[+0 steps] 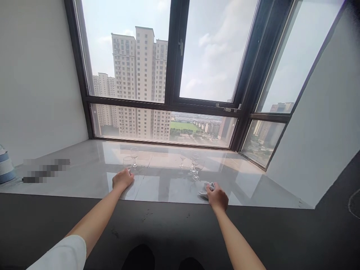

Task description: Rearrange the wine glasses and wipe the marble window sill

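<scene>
far left: striped jar (pixel 5 165) at sill (pixel 84 165) edge | left hand (pixel 122 179) closed on foot of a glass (pixel 128 163), second glass (pixel 134 155) just behind | middle-right: three glasses (pixel 194 165) standing close together | right hand (pixel 217 196) clamped on cloth (pixel 204 188), near edge of sill, just in front of these glasses

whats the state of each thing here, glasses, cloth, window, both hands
left hand: resting on the sill, at the foot of the near glass
near glass: upright, empty
far left glass: upright, empty, untouched
right glasses: upright, empty, standing close together
cloth: crumpled on the sill under the right hand
right hand: closed on the cloth
window: shut, handle down
sill: glossy, reflecting the window
</scene>
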Demonstrator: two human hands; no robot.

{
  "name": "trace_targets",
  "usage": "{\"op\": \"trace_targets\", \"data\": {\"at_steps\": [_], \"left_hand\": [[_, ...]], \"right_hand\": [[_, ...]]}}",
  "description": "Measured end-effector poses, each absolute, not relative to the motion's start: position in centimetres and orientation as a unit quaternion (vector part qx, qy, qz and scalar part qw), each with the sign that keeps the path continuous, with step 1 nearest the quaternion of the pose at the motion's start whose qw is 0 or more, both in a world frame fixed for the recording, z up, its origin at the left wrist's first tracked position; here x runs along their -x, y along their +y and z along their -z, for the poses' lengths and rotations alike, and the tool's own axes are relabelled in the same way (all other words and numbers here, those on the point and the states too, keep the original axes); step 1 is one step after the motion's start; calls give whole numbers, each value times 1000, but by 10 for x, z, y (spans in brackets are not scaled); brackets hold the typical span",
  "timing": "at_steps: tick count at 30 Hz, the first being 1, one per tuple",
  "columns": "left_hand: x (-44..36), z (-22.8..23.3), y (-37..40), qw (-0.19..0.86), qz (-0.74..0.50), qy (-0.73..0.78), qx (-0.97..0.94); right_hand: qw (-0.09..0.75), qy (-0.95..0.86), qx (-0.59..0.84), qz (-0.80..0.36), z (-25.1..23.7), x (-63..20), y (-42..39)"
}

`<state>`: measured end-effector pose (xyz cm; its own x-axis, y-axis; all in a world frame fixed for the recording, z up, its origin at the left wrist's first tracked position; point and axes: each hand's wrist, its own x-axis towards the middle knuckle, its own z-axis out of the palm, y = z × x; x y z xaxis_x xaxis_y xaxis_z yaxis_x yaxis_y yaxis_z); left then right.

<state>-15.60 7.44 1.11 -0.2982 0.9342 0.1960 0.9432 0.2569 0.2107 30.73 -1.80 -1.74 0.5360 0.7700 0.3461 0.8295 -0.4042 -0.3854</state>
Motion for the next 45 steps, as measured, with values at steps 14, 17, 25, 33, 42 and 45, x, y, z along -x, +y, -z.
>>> {"op": "trace_targets", "data": {"at_steps": [14,17,25,33,42,45], "left_hand": [[157,-12,73,2,147,-794,590],[157,-13,72,-1,149,-791,593],[157,-14,73,-2,140,-793,593],[154,-13,72,11,144,-790,596],[156,-10,75,18,142,-789,597],[156,-10,75,9,144,-793,592]], "right_hand": [[274,-485,828,60,18,-308,-18],[281,-484,827,60,18,-308,-18],[284,-487,824,55,17,-307,-20],[274,-481,830,60,16,-306,-20],[268,-482,832,60,16,-306,-21],[262,-482,834,53,13,-304,-23]]}}
